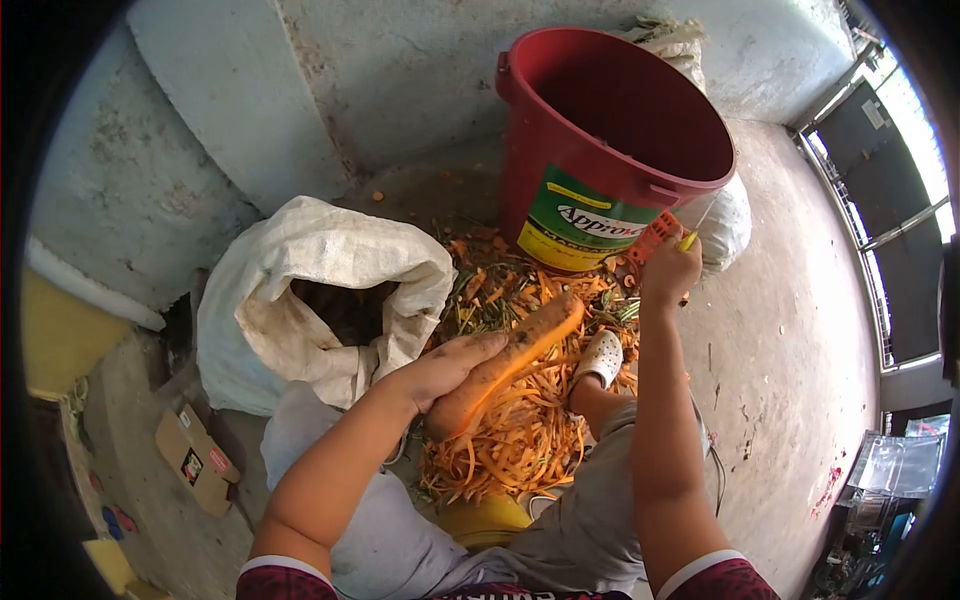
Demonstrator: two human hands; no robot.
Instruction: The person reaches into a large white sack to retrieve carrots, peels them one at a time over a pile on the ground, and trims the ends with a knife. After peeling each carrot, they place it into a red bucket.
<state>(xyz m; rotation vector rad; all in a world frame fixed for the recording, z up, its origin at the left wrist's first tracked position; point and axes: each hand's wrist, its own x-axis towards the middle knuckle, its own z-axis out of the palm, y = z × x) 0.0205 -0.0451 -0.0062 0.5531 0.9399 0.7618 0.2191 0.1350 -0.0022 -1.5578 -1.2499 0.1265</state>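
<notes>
My left hand [455,368] is wrapped round the thick end of a large carrot [520,345], which is held at a slant above a heap of orange peelings [500,445]. Part of the carrot is bright and peeled, while dark, dirty skin stays on its upper side. Out to the right, my right hand [670,268] is closed on a yellow-handled knife [688,241]. Its thin blade is hard to make out against the floor, and the knife is apart from the carrot.
A red bucket [520,130] with a green and yellow label stands ahead. An open white sack [330,235] is at the left. Peelings and green scraps cover the floor between my legs, beside a white clog [598,356]. Flattened cardboard [195,460] lies at the lower left.
</notes>
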